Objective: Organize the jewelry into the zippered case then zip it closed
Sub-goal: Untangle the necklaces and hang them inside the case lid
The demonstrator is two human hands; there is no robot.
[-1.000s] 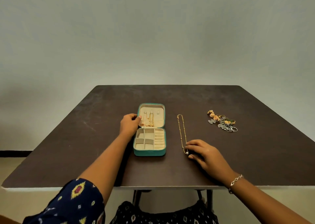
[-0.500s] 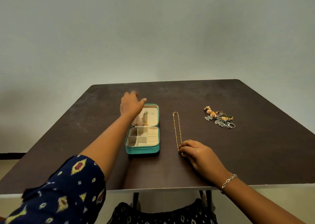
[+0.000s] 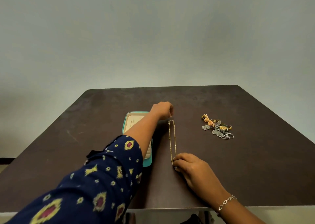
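Gold chain necklace, thin and doubled into a long narrow loop, lay stretched on the dark brown table, just right of the open teal zippered case. Our left hand had just crossed over the case to the chain's far end. Its fingers curled down right above the clasp, but blur kept us from telling whether they already pinched it. Our right hand pinched the near end of the chain with curled fingertips against the table.

We judged that the chain was about to be lifted by both ends and carried into the case. The mixed heap of gold and silver earrings and rings sat well apart to the right, not yet packed, and the case was unzipped, so most of the task remained.

One second earlier our left hand had rested on the edge of the case lid, and half a second earlier it had hovered over the case's far left corner. Now our patterned navy sleeve and forearm hid most of the case. Our right hand had kept its place.
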